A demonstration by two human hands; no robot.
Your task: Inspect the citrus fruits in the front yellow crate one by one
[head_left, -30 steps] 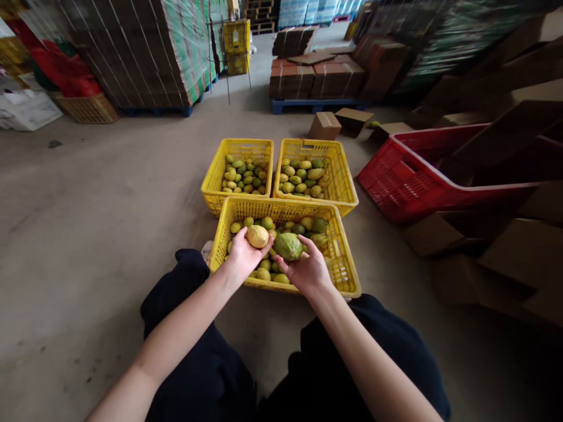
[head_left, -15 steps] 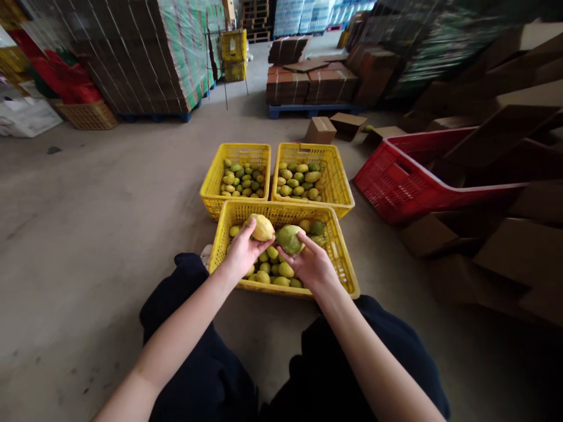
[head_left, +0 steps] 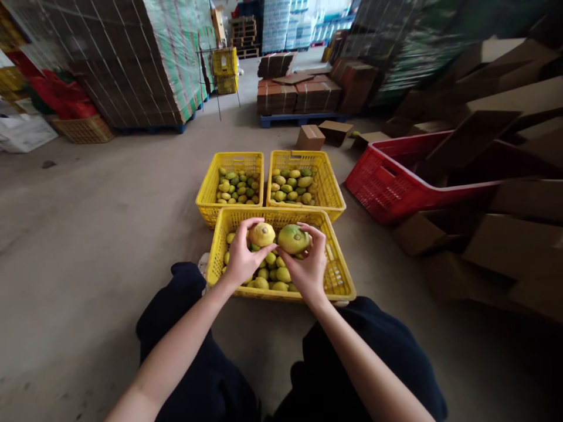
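My left hand [head_left: 243, 256] is closed round a yellow lemon [head_left: 263, 234], its nub end turned up toward me. Beside it, my right hand [head_left: 311, 264] grips a larger green lemon [head_left: 292, 240], greener at its upper side. Both fruits are held side by side above the near yellow crate [head_left: 281, 295], thumbs close together. Yellow and green lemons [head_left: 261, 283] lie inside that crate, partly hidden by my hands.
Behind stand two more yellow crates, a left one [head_left: 203, 202] and a right one [head_left: 338, 205], holding lemons. To the right is a red crate [head_left: 387, 181] among cardboard boxes [head_left: 510, 246]. Farther back, flattened cartons [head_left: 319, 94] lie on a blue pallet [head_left: 281, 121].
Both hands have turned the lemons so that their ends face me, and my fingers now curl over the top. The view has tilted and shifted slightly.
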